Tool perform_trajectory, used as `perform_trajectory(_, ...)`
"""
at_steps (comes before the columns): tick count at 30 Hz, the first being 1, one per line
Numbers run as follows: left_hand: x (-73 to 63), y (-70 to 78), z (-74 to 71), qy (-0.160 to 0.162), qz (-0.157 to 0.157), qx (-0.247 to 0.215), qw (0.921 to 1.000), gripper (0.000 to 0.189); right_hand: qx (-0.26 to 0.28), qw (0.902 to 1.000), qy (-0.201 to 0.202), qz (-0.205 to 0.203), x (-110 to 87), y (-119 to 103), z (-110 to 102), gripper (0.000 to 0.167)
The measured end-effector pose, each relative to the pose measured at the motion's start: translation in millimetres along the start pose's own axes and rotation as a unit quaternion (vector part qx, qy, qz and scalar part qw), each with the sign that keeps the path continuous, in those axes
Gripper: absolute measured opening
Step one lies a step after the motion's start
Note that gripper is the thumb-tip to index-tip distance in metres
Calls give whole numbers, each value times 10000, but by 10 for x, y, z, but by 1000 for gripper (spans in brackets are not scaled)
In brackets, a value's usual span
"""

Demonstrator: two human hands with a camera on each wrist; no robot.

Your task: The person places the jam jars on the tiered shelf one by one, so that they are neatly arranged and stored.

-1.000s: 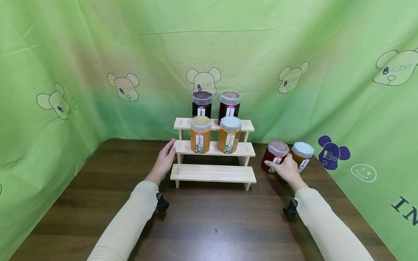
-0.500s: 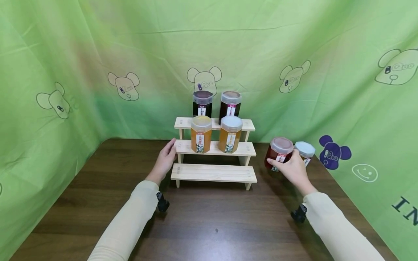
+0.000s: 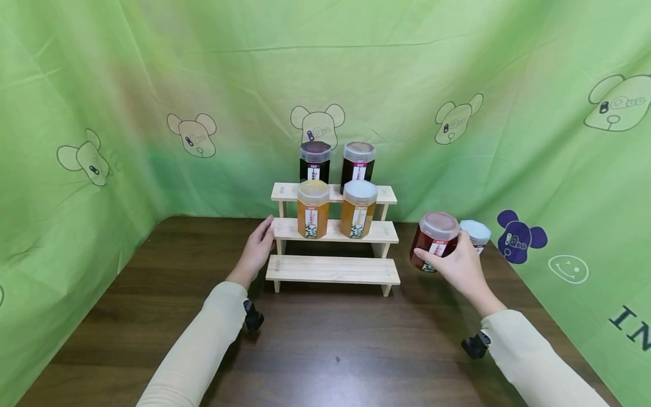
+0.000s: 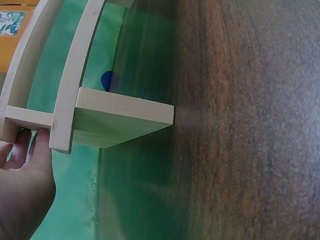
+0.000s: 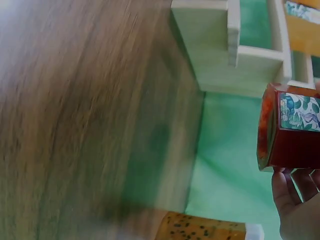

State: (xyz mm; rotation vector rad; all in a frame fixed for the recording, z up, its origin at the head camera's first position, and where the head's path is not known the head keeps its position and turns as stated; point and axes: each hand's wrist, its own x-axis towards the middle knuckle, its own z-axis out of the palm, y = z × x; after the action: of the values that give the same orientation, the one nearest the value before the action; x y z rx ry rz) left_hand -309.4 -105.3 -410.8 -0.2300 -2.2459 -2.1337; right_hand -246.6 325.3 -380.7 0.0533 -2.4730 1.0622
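Note:
My right hand (image 3: 458, 268) grips a jar of dark red contents (image 3: 433, 240), with the thumb on its near side. In the right wrist view this jar (image 5: 295, 130) is off the table, its patterned label showing. Just behind that hand stands a white-lidded jar (image 3: 476, 232), mostly hidden; its speckled amber side (image 5: 200, 229) shows in the right wrist view. At the left end of the three-tier wooden stand (image 3: 333, 270), my left hand (image 3: 252, 251) touches the middle tier. Its fingers (image 4: 42, 150) lie against the side of the stand in the left wrist view.
Two amber jars, one with a yellow-topped lid (image 3: 313, 209) and one white-lidded (image 3: 359, 209), stand on the middle tier. Two dark jars (image 3: 315, 164) are on the top tier. A green printed cloth (image 3: 229, 73) hangs behind the brown wooden table (image 3: 325, 350).
My right hand has lifted the red jar and drawn it slightly right, covering more of the white-lidded jar. The right forearm has shifted right and nearer. My left hand stays on the stand.

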Motion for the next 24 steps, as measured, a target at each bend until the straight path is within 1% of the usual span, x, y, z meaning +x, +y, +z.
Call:
perform_trajectory(9,7,-12,11,-29,-9,-48,10000,51,34,9999,-53,-97,-83,-202,83,89)
perform_trajectory(16,5,-15,22,-10,48,-111,9999,50,143,9993,-68,-324,-103,-364,211,84)
perform_trajectory(24,-2,-11,10,5,47,-120,9999,50,548,9966,-396,-469,-143,-549,437,88)
